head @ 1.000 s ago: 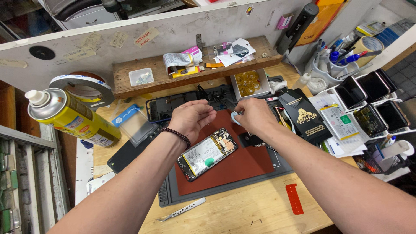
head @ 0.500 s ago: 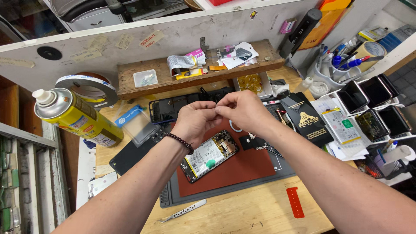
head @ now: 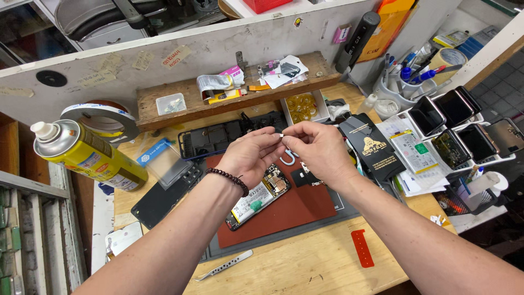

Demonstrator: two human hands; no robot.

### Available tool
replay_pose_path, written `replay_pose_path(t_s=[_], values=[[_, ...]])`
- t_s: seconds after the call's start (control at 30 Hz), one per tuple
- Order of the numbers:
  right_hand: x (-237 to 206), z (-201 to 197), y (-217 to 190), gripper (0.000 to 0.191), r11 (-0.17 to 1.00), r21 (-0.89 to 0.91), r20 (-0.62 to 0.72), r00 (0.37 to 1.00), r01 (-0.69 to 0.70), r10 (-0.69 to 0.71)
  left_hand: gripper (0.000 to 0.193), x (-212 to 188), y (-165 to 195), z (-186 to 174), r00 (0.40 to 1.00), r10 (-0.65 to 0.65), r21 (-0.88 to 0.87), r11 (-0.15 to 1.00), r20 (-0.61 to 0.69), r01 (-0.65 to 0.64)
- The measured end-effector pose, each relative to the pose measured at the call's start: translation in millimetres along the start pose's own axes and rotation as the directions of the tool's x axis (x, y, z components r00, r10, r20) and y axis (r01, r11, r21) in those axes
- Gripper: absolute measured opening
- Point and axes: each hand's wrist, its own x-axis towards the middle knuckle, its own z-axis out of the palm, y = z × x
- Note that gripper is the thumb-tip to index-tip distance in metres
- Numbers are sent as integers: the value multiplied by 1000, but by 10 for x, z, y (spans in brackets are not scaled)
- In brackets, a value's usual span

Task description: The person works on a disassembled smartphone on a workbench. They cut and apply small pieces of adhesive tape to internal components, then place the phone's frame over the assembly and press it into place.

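Since half a second ago both hands have stayed raised and joined above the mat, and the spray can, the tape roll and the open phone lie where they were.

At far left a yellow spray can (head: 90,155) lies tilted on the table (head: 305,262), with a tape roll (head: 101,117) behind it. The left hand (head: 251,155), with a dark bead bracelet (head: 229,179) at the wrist, has its grip pinched shut on one end of a small white strip (head: 282,135). The right hand (head: 319,147) meets it fingertip to fingertip, its grip closed on the other side of the same strip. The strip is tiny and pale; only a short bit shows between the fingers, held in the air above the red mat (head: 295,210). A thin white loop hangs just under the hands. Below them an open phone (head: 256,198) lies on the mat, its insides up. Metal tweezers (head: 226,266) lie near the front edge of the table. To the right sit a black packet (head: 371,147) and a rack of phones (head: 458,125).
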Motion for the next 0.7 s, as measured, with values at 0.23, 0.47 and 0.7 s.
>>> replay_pose_path(t_s=[0.23,0.47,0.7], values=[[-141,-175,-85,15,964,-241,16,994,108,-107,35,-190,-36,190,997,77,205,976,-22,-71],[-157,-309,87,15,979,-197,-24,998,52,-58,33,-215,-134,285,993,97,182,980,-61,-84],[-149,-749,654,24,641,-758,181,903,-124,389,33,-123,-267,148,1000,8,137,991,-26,-5]])
